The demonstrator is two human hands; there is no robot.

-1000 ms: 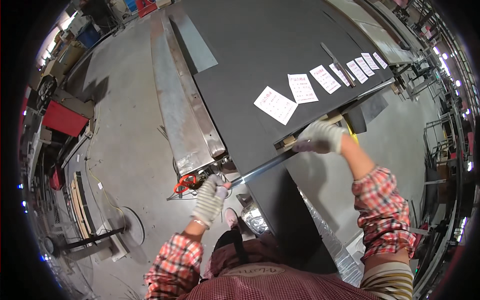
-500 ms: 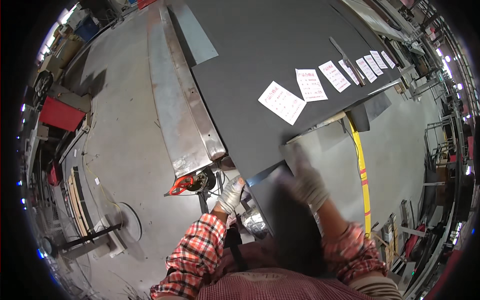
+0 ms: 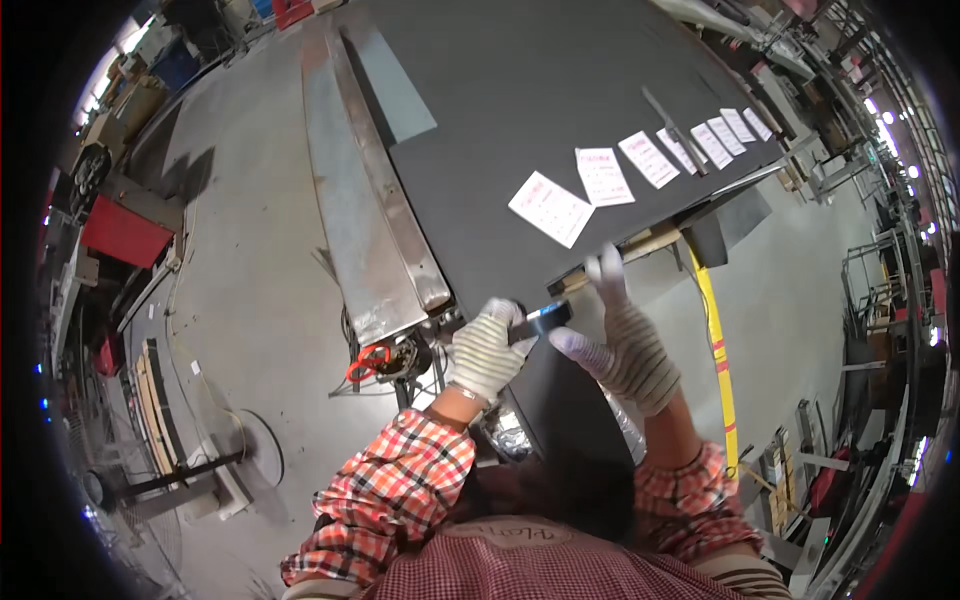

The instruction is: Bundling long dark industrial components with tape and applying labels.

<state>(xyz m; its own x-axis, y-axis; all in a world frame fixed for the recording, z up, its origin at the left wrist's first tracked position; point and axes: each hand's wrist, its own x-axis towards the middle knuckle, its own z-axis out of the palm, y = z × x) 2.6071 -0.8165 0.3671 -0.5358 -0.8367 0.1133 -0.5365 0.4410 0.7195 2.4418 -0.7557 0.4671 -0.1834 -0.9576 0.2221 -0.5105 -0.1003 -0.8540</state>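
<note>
My left hand [image 3: 487, 352], in a striped knit glove, is at the near end of the dark panel [image 3: 470, 130]. Its fingers and thumb close on a short dark roll-like piece [image 3: 547, 318] with a blue-white shine; its exact kind is unclear. My right hand [image 3: 630, 345], gloved too, is just right of that piece, fingers stretched out and thumb apart, holding nothing. Beyond it, white printed cards [image 3: 550, 208], several in all, lie in a slanting row along the panel's right side. A narrow dark bar [image 3: 675, 130] rests across one card.
Left of the panel runs a long worn metal ledge [image 3: 385, 190]. Below its near end are red-orange handles [image 3: 368, 362] and cables. A yellow strip [image 3: 716, 340] crosses the floor on the right. A round-based stand [image 3: 255, 450] and a red bin [image 3: 125, 232] are at left.
My left hand has moved up and right from the panel's edge and now grips the dark piece. The right hand, blurred before, shows clearly with fingers spread. The view has shifted slightly.
</note>
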